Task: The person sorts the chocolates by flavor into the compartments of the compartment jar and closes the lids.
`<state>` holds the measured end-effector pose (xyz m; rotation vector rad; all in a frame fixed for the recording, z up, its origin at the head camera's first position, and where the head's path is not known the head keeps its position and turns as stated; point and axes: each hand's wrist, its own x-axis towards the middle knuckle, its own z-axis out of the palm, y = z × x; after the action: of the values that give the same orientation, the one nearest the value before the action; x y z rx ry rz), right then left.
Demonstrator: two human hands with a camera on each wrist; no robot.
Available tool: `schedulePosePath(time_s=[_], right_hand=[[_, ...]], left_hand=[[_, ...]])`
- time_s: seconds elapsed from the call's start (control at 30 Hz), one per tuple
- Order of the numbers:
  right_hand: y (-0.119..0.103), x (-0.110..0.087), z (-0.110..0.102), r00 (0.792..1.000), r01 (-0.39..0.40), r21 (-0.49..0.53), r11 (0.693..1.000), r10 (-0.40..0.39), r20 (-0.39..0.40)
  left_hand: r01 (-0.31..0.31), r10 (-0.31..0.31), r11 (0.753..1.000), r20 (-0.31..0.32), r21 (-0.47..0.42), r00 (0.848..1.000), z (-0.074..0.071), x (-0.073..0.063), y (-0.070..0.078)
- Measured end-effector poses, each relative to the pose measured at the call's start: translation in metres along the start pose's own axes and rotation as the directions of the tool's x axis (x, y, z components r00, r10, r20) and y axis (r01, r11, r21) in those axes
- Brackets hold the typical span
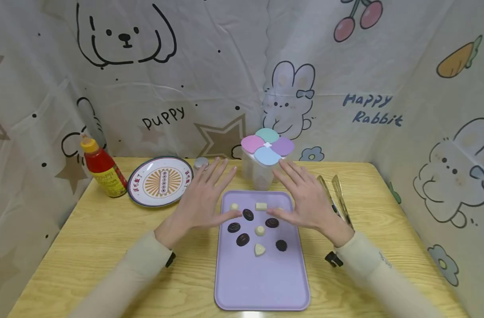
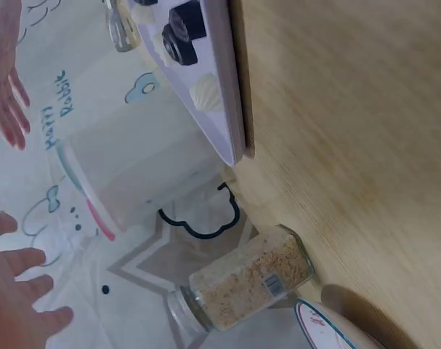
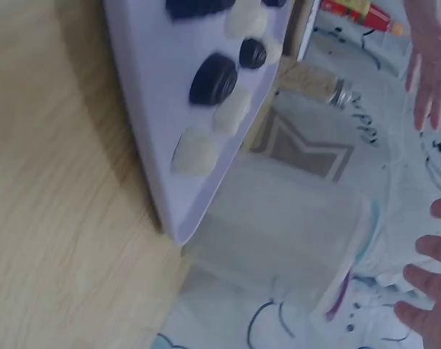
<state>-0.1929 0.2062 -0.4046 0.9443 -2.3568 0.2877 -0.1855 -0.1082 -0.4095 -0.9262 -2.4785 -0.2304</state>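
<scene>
Pale wood-grain table (image 1: pixel 186 285), and there, near centre, lay a lilac rectangular tray (image 1: pixel 262 282), dark-brown rounded sweets (image 1: pixel 243 240) and small cream sweets (image 1: pixel 259 250) dotting its far half! Light, firm, perhaps brittle, they looked best pinched by their sides. Above them hovered left hand (image 1: pixel 202 198) and right hand (image 1: pixel 305 198), fingers spread, gripping nothing. Beyond: gold-coloured metal tongs (image 1: pixel 340 194) right, a white printed plate (image 1: pixel 134 183) left, then a frosted plastic container (image 1: pixel 261 176) at far centre, before the cartoon-printed cloth (image 1: pixel 226 79).
</scene>
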Motion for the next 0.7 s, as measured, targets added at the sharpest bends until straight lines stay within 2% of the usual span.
schedulePosePath(time_s=[0.17, 0.37, 0.53, 0.7], right_hand=[[0.023, 0.013, 0.010, 0.998, 0.055, 0.115, 0.992, -0.050, -0.049], [0.044, 0.027, 0.018, 0.997, 0.058, 0.184, 0.981, -0.049, -0.051], [0.054, 0.038, 0.024, 0.998, 0.054, 0.189, 0.980, -0.045, -0.050], [0.061, 0.045, 0.031, 0.997, 0.064, 0.213, 0.975, -0.055, -0.049]], left_hand=[[-0.026, 0.022, 0.997, -0.054, -0.079, 0.998, 0.009, 0.021, -0.009], [0.000, -0.006, 0.984, -0.036, -0.176, 0.999, 0.024, 0.048, -0.017], [0.070, -0.073, 0.945, 0.005, -0.320, 0.997, 0.035, 0.069, -0.021], [0.113, -0.104, 0.912, 0.045, -0.394, 0.994, 0.041, 0.085, -0.021]])
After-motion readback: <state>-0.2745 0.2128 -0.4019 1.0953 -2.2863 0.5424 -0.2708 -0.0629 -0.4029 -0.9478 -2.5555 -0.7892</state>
